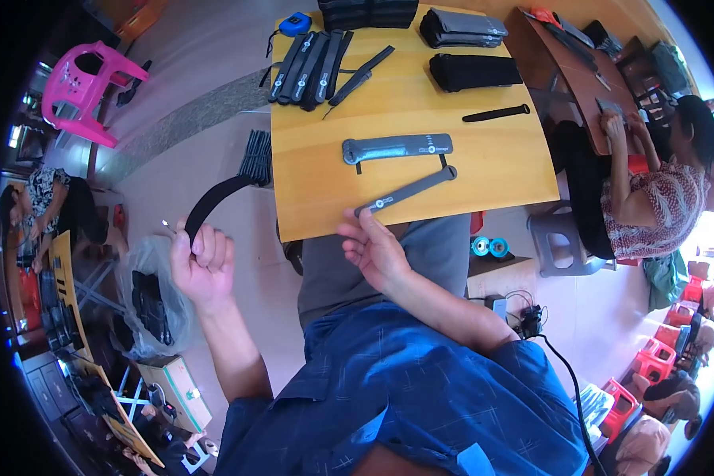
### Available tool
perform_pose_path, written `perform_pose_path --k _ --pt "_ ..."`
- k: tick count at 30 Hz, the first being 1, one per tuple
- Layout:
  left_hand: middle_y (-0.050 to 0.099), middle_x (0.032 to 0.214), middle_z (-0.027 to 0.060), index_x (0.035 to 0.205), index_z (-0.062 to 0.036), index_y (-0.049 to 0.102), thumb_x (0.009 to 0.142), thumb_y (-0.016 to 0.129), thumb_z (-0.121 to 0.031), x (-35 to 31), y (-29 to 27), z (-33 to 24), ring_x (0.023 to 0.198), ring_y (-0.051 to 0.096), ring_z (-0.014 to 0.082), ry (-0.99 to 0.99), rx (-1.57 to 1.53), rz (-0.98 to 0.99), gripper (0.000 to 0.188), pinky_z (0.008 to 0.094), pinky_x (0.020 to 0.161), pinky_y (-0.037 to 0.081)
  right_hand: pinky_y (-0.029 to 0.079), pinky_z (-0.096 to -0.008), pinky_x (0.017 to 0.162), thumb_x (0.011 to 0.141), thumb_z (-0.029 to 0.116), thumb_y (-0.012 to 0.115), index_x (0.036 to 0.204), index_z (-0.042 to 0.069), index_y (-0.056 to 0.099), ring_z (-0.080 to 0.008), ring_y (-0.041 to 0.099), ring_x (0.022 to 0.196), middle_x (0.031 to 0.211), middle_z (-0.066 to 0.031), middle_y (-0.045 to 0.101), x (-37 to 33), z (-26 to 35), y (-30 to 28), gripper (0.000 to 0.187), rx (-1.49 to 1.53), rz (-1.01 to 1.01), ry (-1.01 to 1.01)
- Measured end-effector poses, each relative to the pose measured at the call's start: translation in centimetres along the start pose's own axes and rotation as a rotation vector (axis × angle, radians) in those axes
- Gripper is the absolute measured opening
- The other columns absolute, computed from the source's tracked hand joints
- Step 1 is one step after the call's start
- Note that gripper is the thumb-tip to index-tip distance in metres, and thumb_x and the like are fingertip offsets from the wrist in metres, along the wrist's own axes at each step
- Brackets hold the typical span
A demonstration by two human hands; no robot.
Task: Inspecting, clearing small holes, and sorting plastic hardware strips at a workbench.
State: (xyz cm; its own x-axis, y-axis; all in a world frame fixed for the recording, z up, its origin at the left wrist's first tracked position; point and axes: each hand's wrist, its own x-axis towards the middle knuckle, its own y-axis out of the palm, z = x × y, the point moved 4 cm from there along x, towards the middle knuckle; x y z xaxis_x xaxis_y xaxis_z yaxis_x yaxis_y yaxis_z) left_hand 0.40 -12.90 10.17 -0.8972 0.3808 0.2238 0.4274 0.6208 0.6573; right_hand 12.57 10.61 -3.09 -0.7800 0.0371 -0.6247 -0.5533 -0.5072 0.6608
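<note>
Left hand pinching a black strap, right hand touching a grey strap.
Whether the right fingers are pinching, I cannot tell; the grey strap is lying near the table's near edge, the black strap arching left of the table.

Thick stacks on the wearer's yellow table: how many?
3: a ribbed black stack at the far edge, cut off by the frame; a grey-topped stack to its right; a plain black stack just nearer than that. More could be hidden behind the first.
</note>
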Motion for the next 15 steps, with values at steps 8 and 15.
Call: perform_pose_path --k 8,15 --pt "0.032 0.06 -0.0054 0.09 -0.01 0.046 0.109 0.049 -0.028 0.1 0.3 0.9 0.045 0.023 0.0067 -0.047 -0.002 -0.03 0.026 0.0261 0.044 0.024 0.053 -0.0262 0.075 0.111 0.042 0.05 0.13 0.01 0.066 -0.0107 0.067 0.084 0.102 -0.0007 0.075 0.3 -0.1 0.5 0.04 -0.057 0.138 0.141" --pt "0.036 0.06 -0.0045 0.093 -0.008 0.047 0.104 0.057 -0.028 -0.3 2.8 3.7 0.045 0.03 0.0058 -0.207 0.122 -0.04 0.025 0.0246 0.043 0.028 0.053 -0.0252 0.077 0.101 0.012 0.07 0.122 0.003 0.068 -0.0121 0.064 0.083 0.094 -0.0039 0.07 -3.7 2.5 1.6 0.023 -0.484 0.239 -0.462"
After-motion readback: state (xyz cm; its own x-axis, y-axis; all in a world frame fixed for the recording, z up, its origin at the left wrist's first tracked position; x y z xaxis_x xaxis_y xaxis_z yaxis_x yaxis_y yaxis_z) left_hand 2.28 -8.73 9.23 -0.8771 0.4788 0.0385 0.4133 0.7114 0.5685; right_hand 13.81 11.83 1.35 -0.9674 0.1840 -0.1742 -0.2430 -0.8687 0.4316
